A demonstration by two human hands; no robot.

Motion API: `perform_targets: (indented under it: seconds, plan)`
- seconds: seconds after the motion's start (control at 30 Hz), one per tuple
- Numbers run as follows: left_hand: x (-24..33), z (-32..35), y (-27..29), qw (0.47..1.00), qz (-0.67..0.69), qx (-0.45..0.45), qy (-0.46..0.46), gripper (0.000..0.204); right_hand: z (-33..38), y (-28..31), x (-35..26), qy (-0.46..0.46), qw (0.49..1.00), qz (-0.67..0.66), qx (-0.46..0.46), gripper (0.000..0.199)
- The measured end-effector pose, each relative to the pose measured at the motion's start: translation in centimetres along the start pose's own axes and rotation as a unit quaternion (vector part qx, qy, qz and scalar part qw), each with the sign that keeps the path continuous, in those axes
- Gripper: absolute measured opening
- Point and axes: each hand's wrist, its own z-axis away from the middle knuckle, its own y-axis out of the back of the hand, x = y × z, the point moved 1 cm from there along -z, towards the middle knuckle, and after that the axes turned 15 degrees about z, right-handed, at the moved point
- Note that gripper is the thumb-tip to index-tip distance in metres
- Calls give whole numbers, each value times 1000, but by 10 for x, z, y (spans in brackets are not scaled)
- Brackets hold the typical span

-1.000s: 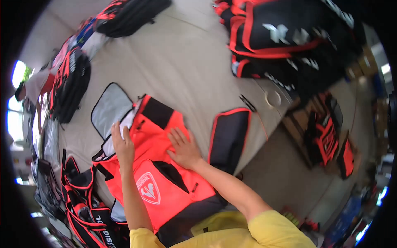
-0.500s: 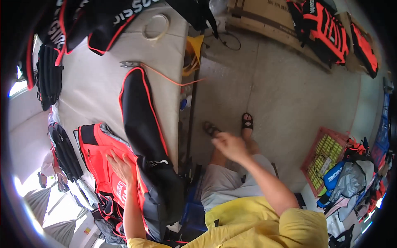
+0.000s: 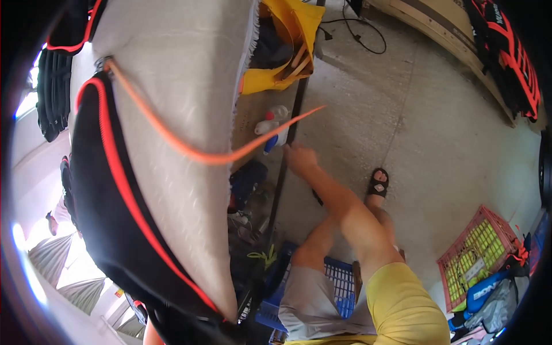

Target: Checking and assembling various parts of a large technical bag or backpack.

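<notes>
My right hand (image 3: pixel 302 160) hangs past the table's right edge with its fingers curled in. Whatever it may hold is hidden. An orange strip (image 3: pixel 215 156) arches over the table just above that hand, its tip out over the floor. The strip's other end meets a small dark metal tool (image 3: pixel 103 63), only partly visible. A black fabric piece with red piping (image 3: pixel 115 207) lies along the table's left side and fills the near left. My left hand is out of sight at the lower left.
Right of the light-covered table (image 3: pixel 172 92) hangs a yellow bag (image 3: pixel 287 46), above bottles (image 3: pixel 273 123) on a lower shelf. A blue crate (image 3: pixel 339 284) is by my legs. On the floor at right stands a red crate (image 3: pixel 477 259) beside piled fabric and bags. A black cable (image 3: pixel 368 40) lies farther off.
My view has shifted nearer the table. My right hand has come to the table's edge. My left hand, earlier flat on the red fabric, has left the view.
</notes>
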Motion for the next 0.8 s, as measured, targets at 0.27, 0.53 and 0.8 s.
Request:
perform_targets:
  seconds: [0.27, 0.53, 0.8]
  plan:
    - [4, -53, -40, 996, -20, -5, -81, 66, -101, 1, -46, -37, 980, 18, 194, 27]
    - [39, -86, -81, 988, -1, -7, -154, 66, -137, -20, 14, -66, 981, 83, 163, 16]
    - [72, -56, 10, 987, 8, 1, -160, 67, 79, 143, 12, -94, 911, -276, 292, 33]
